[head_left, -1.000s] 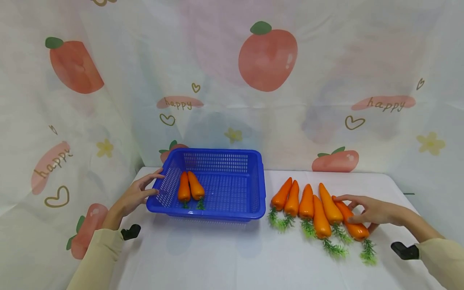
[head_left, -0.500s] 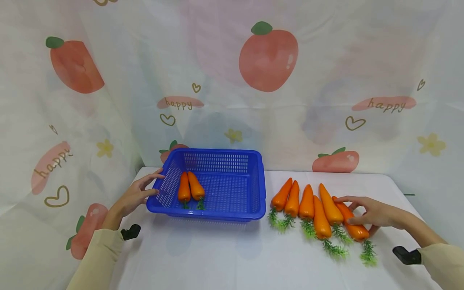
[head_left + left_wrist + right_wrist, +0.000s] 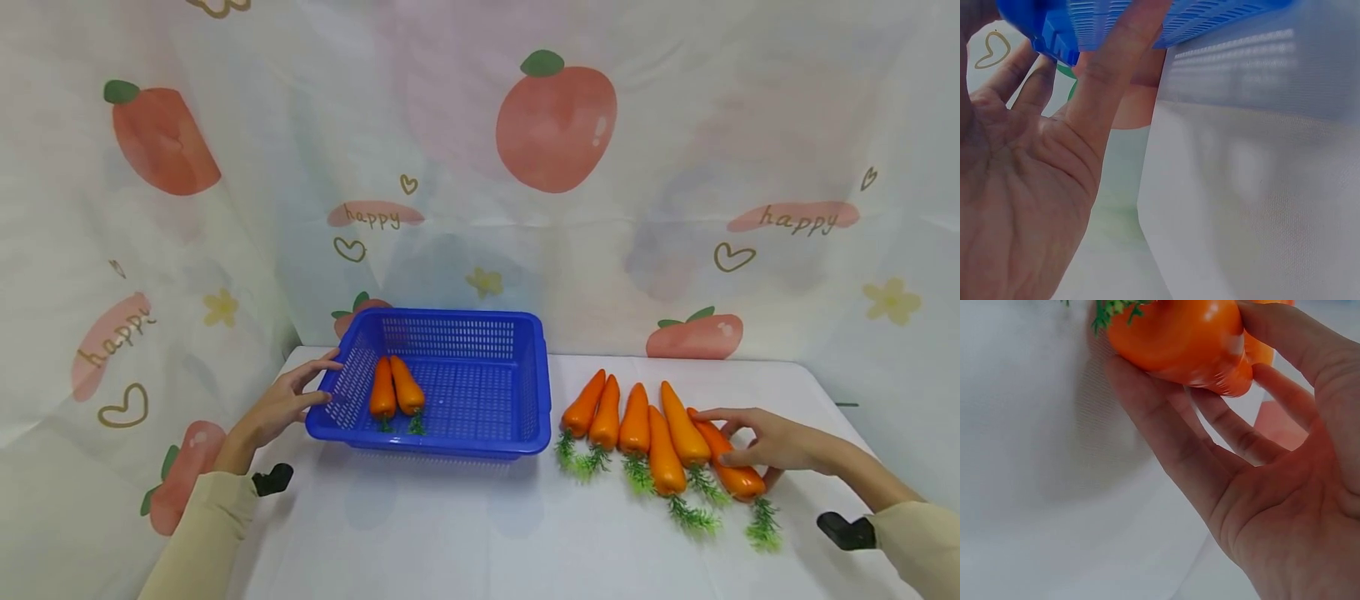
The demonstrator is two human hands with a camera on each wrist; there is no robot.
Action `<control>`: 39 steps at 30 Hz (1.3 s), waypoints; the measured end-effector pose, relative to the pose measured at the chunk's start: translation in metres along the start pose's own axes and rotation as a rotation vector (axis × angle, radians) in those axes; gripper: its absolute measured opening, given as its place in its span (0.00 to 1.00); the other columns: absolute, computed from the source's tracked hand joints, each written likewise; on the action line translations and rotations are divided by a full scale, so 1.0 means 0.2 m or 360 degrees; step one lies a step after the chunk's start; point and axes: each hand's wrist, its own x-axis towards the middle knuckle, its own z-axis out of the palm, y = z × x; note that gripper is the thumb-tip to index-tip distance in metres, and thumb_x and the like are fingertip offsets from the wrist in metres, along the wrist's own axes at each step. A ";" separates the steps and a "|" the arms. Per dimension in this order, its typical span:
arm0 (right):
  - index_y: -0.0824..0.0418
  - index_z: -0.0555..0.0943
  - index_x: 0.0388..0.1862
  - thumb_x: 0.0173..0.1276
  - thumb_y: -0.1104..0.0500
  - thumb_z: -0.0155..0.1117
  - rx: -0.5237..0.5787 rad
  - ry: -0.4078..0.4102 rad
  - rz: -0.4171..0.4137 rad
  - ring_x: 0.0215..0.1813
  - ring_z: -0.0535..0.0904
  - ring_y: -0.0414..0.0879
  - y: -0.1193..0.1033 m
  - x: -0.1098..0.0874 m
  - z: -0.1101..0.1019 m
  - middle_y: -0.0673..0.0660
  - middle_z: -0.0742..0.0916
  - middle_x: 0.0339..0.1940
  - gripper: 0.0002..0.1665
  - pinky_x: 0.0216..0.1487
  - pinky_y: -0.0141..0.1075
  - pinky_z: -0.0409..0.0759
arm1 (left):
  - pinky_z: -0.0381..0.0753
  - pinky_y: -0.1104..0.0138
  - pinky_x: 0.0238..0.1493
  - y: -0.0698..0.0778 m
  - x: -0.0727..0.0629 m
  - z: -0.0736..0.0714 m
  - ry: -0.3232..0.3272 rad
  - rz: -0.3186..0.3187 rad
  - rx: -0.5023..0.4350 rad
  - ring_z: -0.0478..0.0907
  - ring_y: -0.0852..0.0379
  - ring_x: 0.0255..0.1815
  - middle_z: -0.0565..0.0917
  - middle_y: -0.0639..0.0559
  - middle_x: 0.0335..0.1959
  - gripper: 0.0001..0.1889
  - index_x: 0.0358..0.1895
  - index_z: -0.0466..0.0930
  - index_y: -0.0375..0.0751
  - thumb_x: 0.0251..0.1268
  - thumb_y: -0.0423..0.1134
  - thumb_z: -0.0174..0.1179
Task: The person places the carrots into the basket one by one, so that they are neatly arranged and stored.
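In the head view, my left hand (image 3: 281, 407) rests fairly straight fingers and the thumb against the left rim of a blue plastic basket (image 3: 468, 443). Two carrots, an orange one (image 3: 382, 392) and a lighter one (image 3: 407, 387), lie side by side inside it. My right hand (image 3: 776, 437) grips the rightmost carrot (image 3: 738, 481) on the table, thumb on the near side and fingers across to the far side. Seen from the right wrist, that carrot (image 3: 1179, 340) sits between thumb and fingers, its green top partly cut off. Several more carrots (image 3: 634, 418) lie in a row to its left.
A white cloth covers the table (image 3: 450, 533). Behind it and to the left hangs a printed curtain (image 3: 450, 108) with fruit and hearts. The basket's right wall stands close to the leftmost carrot (image 3: 583, 404) of the row.
The head view has shifted very slightly. Both hands stay where they were, the left at the basket rim and the right on the rightmost carrot.
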 end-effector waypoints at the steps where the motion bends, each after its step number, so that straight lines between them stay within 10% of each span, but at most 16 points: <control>1: 0.64 0.59 0.80 0.71 0.58 0.69 -0.0001 -0.0003 -0.0009 0.36 0.82 0.56 0.00 0.00 0.00 0.72 0.74 0.59 0.45 0.31 0.50 0.88 | 0.85 0.43 0.50 0.00 0.00 0.00 -0.0002 -0.0002 -0.0002 0.49 0.24 0.79 0.47 0.50 0.86 0.27 0.74 0.66 0.36 0.75 0.33 0.57; 39: 0.63 0.57 0.81 0.69 0.56 0.72 -0.0178 0.0257 -0.0246 0.44 0.84 0.54 -0.34 -0.13 -0.28 0.80 0.68 0.66 0.48 0.32 0.45 0.89 | 0.86 0.44 0.51 0.03 -0.01 0.01 0.0049 -0.0016 0.0121 0.50 0.24 0.79 0.50 0.48 0.85 0.26 0.73 0.69 0.39 0.74 0.31 0.57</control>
